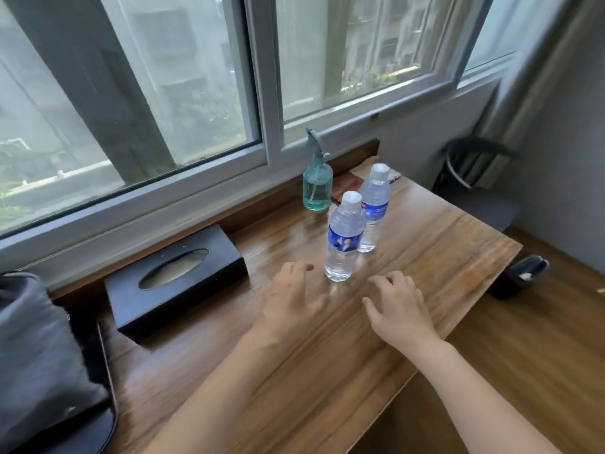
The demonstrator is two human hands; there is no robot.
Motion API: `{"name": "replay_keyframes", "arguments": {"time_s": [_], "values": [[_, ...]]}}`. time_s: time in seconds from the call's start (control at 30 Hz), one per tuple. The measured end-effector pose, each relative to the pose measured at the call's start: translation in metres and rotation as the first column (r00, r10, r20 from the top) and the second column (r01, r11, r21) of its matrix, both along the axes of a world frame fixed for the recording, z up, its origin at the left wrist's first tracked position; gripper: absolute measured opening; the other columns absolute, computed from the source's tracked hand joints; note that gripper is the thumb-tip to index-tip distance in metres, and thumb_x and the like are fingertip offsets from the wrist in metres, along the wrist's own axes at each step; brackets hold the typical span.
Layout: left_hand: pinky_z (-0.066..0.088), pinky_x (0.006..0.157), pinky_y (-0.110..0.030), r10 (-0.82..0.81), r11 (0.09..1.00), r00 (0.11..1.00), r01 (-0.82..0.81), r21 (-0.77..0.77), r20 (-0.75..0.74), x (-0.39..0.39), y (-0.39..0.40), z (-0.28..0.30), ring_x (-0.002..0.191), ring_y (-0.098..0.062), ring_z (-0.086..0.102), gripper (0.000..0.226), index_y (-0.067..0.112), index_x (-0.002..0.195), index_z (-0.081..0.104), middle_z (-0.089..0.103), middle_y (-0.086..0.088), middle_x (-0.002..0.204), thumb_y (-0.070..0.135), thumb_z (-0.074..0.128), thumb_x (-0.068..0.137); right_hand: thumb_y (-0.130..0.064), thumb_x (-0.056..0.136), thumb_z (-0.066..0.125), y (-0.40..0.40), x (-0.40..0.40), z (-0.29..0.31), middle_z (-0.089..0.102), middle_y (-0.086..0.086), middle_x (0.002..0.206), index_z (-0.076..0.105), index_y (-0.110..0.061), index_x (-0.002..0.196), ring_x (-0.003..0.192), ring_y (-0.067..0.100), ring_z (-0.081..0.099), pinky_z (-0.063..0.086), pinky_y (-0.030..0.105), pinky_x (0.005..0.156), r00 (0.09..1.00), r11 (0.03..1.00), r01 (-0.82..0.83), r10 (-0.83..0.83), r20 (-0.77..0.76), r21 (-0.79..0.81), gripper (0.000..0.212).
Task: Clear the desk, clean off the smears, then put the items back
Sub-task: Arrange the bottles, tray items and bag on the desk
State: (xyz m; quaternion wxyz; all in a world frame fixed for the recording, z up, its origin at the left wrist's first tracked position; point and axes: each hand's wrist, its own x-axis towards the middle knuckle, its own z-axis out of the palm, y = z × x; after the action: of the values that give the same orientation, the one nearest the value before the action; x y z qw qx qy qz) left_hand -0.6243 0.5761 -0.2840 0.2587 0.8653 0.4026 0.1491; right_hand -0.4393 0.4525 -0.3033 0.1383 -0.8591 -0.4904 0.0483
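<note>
Two water bottles stand upright on the wooden bench [425, 244], the near bottle [344, 237] just beyond and between both hands, the far bottle [374, 208] right behind it. The left hand [288, 299] and right hand [397, 304] hover with fingers loosely spread, holding nothing. A teal spray bottle [317, 185] stands by the window; a black tissue box [176, 276] lies left.

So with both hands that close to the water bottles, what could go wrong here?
Possibly two things. The near bottle stands almost against the far bottle, so a careless grab by the left hand or right hand might tip one into the other. A falling bottle could also hit the spray bottle just behind them.
</note>
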Motion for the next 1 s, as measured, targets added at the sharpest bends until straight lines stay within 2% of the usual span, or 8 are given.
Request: {"name": "replay_keyframes", "arguments": {"time_s": [0.1,0.27,0.37,0.43,0.6,0.73,0.83,1.0], "values": [[0.051,0.100,-0.038,0.060,0.992,0.996,-0.052,-0.111,0.069,0.029,0.002,-0.001,0.122,-0.016,0.059,0.069,0.026,0.143,0.050,0.057,0.007,0.138,0.058,0.076,0.086,-0.034,0.092,0.068,0.015,0.033,0.005,0.057,0.009,0.118,0.057,-0.015,0.135,0.114,0.032,0.052,0.045,0.045,0.098,0.996,0.999,0.041,-0.039,-0.077,0.014,0.048],[0.044,0.090,-0.027,0.150,0.967,0.955,-0.087,-0.241,0.255,0.073,0.009,0.002,0.119,-0.006,0.056,0.085,0.027,0.149,0.037,0.048,0.021,0.134,0.046,0.086,0.083,-0.029,0.084,0.083,0.056,0.073,0.024,0.056,-0.002,0.123,0.036,-0.021,0.151,0.102,0.009,0.059,0.047,0.027,0.088,0.824,0.920,0.259,-0.053,-0.564,0.293,0.082],[0.047,0.091,-0.023,0.159,0.952,0.938,-0.064,-0.298,0.308,0.091,0.017,-0.001,0.119,-0.004,0.058,0.082,0.026,0.147,0.038,0.058,0.014,0.135,0.031,0.088,0.083,-0.032,0.074,0.091,0.085,0.091,0.019,0.050,-0.011,0.141,0.030,-0.034,0.152,0.126,0.010,0.053,0.047,0.037,0.104,0.715,0.930,0.236,0.031,-0.699,0.282,0.099],[0.052,0.094,-0.030,0.186,0.941,0.929,-0.075,-0.329,0.319,0.097,0.022,-0.005,0.117,-0.008,0.062,0.074,0.026,0.143,0.043,0.063,0.009,0.132,0.027,0.087,0.085,-0.031,0.065,0.094,0.102,0.099,0.012,0.058,-0.015,0.139,0.040,-0.041,0.144,0.127,0.009,0.057,0.050,0.045,0.106,0.621,0.931,0.218,0.101,-0.777,0.295,0.096],[0.056,0.097,-0.042,0.232,0.932,0.907,-0.105,-0.346,0.350,0.092,0.024,-0.013,0.112,-0.006,0.065,0.063,0.037,0.134,0.049,0.067,0.017,0.123,0.037,0.086,0.083,-0.028,0.065,0.092,0.115,0.103,0.002,0.073,-0.013,0.115,0.062,-0.038,0.123,0.108,0.007,0.069,0.057,0.048,0.097,0.606,0.903,0.263,0.120,-0.786,0.340,0.066],[0.058,0.094,-0.045,0.331,0.914,0.878,-0.205,-0.351,0.347,0.066,0.016,-0.015,0.107,-0.005,0.068,0.070,0.040,0.133,0.053,0.071,0.018,0.118,0.064,0.079,0.072,-0.023,0.070,0.091,0.104,0.085,0.005,0.073,-0.017,0.109,0.063,-0.037,0.113,0.102,-0.001,0.067,0.057,0.041,0.096,0.643,0.911,0.207,0.149,-0.752,0.358,0.054],[0.058,0.088,-0.052,0.419,0.894,0.836,-0.312,-0.322,0.355,0.032,0.008,-0.020,0.102,-0.011,0.071,0.060,0.039,0.123,0.056,0.073,0.017,0.112,0.059,0.082,0.073,-0.024,0.069,0.092,0.095,0.054,0.004,0.072,-0.020,0.107,0.064,-0.035,0.113,0.103,-0.002,0.065,0.056,0.034,0.091,0.645,0.922,0.128,0.204,-0.737,0.366,0.053],[0.060,0.083,-0.048,0.593,0.805,0.748,-0.536,-0.255,0.299,-0.044,-0.005,-0.019,0.094,-0.012,0.072,0.057,0.038,0.117,0.054,0.074,0.016,0.105,0.046,0.090,0.074,-0.022,0.071,0.092,0.095,-0.022,0.001,0.070,-0.020,0.110,0.061,-0.036,0.117,0.102,-0.006,0.063,0.054,0.020,0.082,0.594,0.921,-0.038,0.332,-0.732,0.388,0.058]]}}
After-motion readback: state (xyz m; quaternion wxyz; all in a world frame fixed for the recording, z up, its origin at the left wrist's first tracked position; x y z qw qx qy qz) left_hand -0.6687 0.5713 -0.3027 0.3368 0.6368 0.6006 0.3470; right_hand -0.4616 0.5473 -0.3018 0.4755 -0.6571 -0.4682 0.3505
